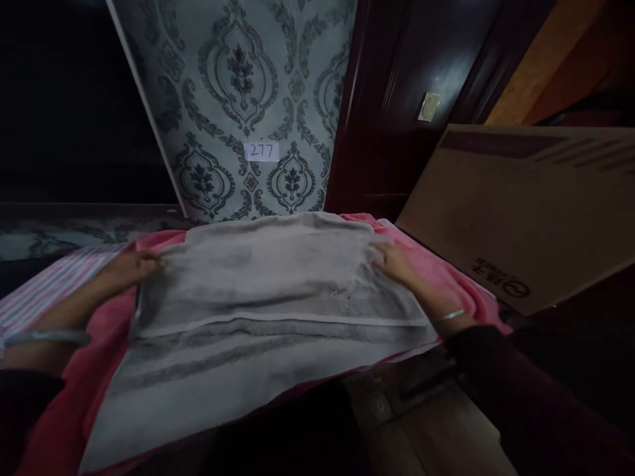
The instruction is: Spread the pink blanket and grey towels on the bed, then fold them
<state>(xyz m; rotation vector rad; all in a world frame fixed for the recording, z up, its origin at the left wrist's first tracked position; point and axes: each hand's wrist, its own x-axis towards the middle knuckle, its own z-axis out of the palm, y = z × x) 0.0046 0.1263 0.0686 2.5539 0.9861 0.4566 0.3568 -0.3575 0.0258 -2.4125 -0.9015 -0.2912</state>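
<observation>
A pale grey towel (pixel 258 264) with darker bands lies spread out, its upper part folded over the lower. Pink cloth (pixel 106 324) shows beneath it on both sides. At the towel's left edge, my left hand (pixel 136 266) has its fingers closed on the fabric. Across from it, my right hand (pixel 397 264) pinches the fabric near the right edge, above a small embroidered mark. Both hands are slightly blurred, and the fingertips are partly hidden in the folds.
A striped cloth (pixel 54 284) lies at the left, below a large dark screen (pixel 74 99). Patterned wallpaper (pixel 243 73) bears a paper label (pixel 261 151) reading 277. A large cardboard box (pixel 526 211) leans at the right by a dark red door (pixel 397 79).
</observation>
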